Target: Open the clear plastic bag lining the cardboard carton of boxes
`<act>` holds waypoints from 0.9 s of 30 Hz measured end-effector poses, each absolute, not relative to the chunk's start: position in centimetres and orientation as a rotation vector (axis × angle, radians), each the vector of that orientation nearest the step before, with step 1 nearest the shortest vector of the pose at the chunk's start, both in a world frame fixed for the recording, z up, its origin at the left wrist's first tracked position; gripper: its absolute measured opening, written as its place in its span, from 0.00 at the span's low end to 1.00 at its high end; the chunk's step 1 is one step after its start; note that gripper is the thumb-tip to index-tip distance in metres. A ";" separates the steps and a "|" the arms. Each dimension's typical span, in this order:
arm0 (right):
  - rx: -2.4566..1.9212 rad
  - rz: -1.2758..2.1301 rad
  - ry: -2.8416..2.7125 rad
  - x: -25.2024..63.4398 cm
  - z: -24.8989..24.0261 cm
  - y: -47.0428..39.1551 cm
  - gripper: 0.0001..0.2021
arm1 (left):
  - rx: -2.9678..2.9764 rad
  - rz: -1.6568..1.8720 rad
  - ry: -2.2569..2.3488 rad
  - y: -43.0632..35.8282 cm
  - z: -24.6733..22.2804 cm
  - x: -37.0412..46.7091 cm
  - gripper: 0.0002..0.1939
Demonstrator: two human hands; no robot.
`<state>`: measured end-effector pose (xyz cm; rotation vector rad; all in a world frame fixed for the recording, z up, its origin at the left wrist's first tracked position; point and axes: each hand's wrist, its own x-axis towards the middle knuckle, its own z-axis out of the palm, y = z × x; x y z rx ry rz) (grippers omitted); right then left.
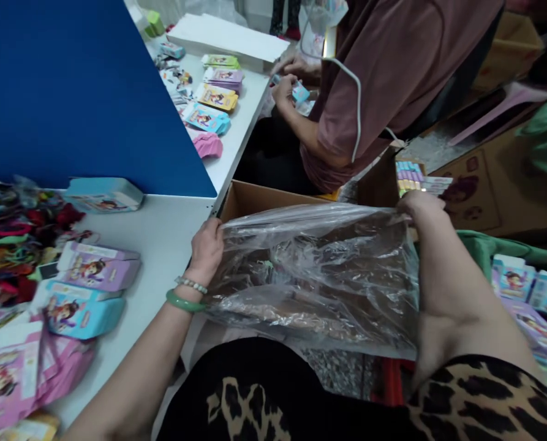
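In the middle of the frame, the left hand (206, 245) and right hand (420, 205) each pinch an edge of the clear plastic bag (314, 269) stretched over the cardboard box (255, 199). I think a hard tug could rip the thin bag.

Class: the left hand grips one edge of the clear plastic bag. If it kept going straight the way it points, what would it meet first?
The left hand points up and away, toward the cardboard box. Its near wall would probably come first, though depth is hard to judge in this view.
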<state>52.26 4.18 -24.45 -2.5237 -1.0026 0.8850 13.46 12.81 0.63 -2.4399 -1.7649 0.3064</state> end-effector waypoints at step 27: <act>-1.339 1.053 -1.672 30.0 -12.1 22.7 0.15 | -2.423 0.114 -2.247 16.6 -2.0 11.8 0.20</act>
